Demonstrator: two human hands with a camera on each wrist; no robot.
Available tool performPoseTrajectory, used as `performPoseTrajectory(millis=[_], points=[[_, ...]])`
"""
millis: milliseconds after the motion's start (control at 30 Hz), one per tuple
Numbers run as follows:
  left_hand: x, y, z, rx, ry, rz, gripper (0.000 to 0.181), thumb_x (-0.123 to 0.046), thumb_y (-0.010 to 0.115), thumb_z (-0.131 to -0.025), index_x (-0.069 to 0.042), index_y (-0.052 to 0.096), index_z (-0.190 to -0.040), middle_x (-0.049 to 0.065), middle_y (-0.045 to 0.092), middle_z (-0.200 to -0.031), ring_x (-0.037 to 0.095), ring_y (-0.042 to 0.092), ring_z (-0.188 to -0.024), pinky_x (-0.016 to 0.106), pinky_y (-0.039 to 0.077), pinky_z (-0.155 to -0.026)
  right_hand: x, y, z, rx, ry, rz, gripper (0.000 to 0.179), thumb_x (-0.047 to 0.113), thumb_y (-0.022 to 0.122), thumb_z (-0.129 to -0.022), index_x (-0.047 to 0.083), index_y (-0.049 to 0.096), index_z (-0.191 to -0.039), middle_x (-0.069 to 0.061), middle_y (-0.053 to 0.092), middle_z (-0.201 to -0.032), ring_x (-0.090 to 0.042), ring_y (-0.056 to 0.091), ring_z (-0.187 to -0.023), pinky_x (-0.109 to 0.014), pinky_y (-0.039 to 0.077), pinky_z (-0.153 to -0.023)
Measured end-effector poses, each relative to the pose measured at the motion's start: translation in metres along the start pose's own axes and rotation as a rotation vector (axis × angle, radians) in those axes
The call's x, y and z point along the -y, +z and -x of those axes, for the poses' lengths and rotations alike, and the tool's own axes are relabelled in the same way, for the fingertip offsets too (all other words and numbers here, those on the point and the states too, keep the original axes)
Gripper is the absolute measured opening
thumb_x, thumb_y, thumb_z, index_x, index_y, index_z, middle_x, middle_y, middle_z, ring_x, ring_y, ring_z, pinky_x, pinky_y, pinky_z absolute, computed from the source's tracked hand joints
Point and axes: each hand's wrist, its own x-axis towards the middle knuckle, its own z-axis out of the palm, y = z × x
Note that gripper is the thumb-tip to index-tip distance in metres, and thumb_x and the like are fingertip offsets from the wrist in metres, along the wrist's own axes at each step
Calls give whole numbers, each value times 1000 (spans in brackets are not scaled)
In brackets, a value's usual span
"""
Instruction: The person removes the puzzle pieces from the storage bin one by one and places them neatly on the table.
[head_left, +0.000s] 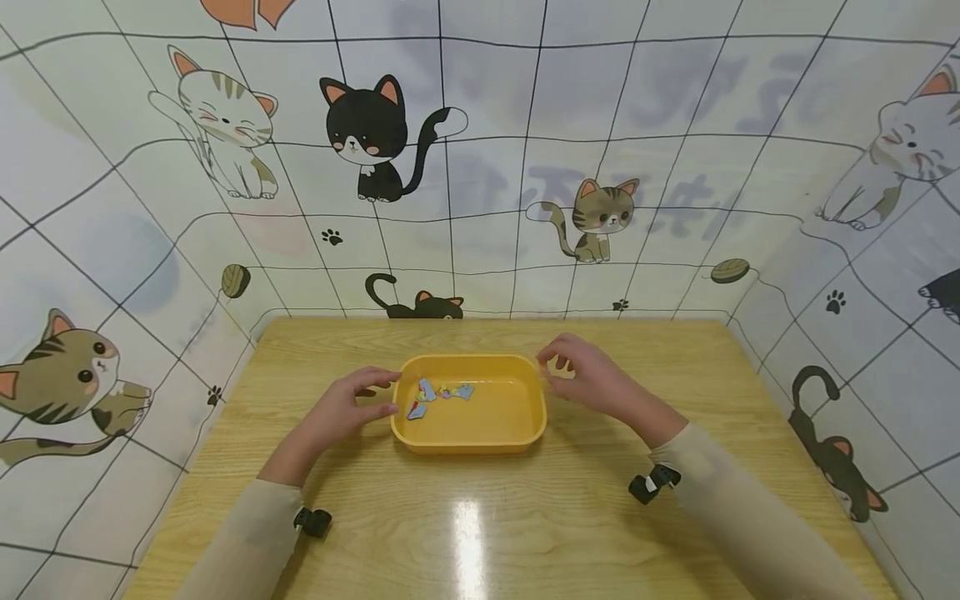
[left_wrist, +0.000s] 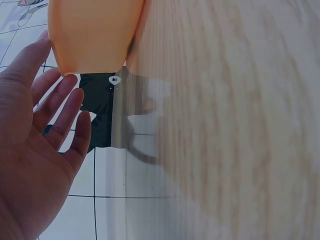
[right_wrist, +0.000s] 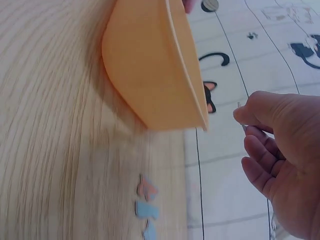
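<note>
Pinching a thin piece (right_wrist: 239, 104) (edge-on, details unclear), right hand (head_left: 588, 379) sits by the far right corner of the yellow tray (head_left: 487, 421). Left hand (head_left: 337, 414), loosely spread, touches its left edge; puzzle pieces (head_left: 427, 390) inside, mostly leftward.

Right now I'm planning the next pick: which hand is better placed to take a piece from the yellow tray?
Probably the left hand: it is at the left end of the yellow tray, nearer the pieces inside, and holds none. The right hand, by the opposite end, pinches a thin thing.
</note>
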Motion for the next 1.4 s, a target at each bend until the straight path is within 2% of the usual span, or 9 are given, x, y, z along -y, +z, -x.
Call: performPoseTrajectory(millis=[300, 467, 600, 1200, 1400], points=[[0, 0, -1, -1, -10, 4, 52, -21, 87, -99, -16, 71, -148, 3, 67, -149, 35, 62, -135, 61, 52, -113, -26, -17, 23, -73, 41, 10, 28, 1, 79, -101, 4, 72, -128, -10, 67, -125, -30, 62, -104, -52, 56, -90], [-2, 0, -1, 0, -14, 5, 52, -18, 87, -99, -15, 71, -149, 4, 67, -149, 35, 62, -134, 61, 52, -114, -39, -24, 31, -88, 98, 24, 29, 0, 78, -101, 3, 72, -130, -11, 66, -126, -31, 63, -105, -52, 57, -91], [-4, 0, -1, 2, -17, 0, 52, -18, 87, -99, -15, 70, -149, 4, 67, -149, 35, 62, -134, 61, 52, -114, -49, -30, 38, -93, 113, 32, 28, 1, 77, -101, 3, 73, -129, -11, 67, -124, -31, 63, -105, -52, 56, -91], [-3, -1, 0, 0, -19, -6, 53, -19, 86, -100, -13, 70, -150, 6, 66, -150, 35, 62, -135, 60, 53, -114, -98, -40, 63, -85, 161, 82, 27, -1, 79, -100, -6, 74, -126, -16, 69, -118, -35, 66, -100, -49, 56, -84], [-4, 0, 0, 2, -26, -2, 52, -19, 87, -100, -15, 70, -149, 5, 66, -150, 35, 62, -135, 61, 53, -114, -108, -39, 67, -47, 195, 91, 23, -1, 78, -99, -6, 74, -122, -19, 69, -118, -34, 67, -98, -48, 57, -81]])
